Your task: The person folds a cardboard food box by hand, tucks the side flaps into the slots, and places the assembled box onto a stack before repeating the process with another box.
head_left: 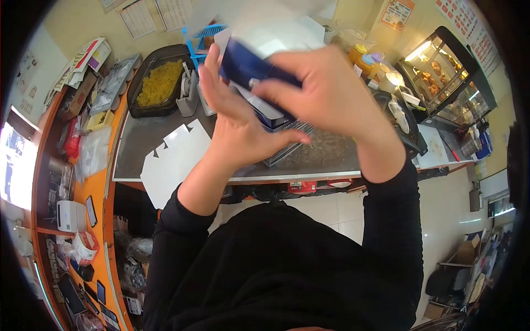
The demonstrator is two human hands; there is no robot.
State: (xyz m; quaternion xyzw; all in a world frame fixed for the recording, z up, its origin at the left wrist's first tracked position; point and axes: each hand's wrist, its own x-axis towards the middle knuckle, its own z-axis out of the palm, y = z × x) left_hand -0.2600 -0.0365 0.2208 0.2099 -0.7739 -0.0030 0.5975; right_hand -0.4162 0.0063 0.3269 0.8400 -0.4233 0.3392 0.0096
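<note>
My right hand [323, 83] is closed around a long dark blue object [243, 63] that looks like a stapler, blurred by motion, with a small silver part near my thumb. Just left of it, my left hand [232, 118] is raised with fingers stretched and thumb spread. The blue object's far end overlaps the left fingers in this view. Beneath both hands lie a stack of shallow trays [284, 154] and pale sheet material, largely hidden by the hands. A white notched card blank [179, 160] rests on the counter beside my left forearm, overhanging the front edge.
A black tray of yellow food [160, 83] stands at the back left, beside a blue plastic basket [201, 41]. Sauce bottles [361, 58] and a lit glass food cabinet [441, 77] are at the right. Phones [91, 211] lie on the orange side counter [102, 187].
</note>
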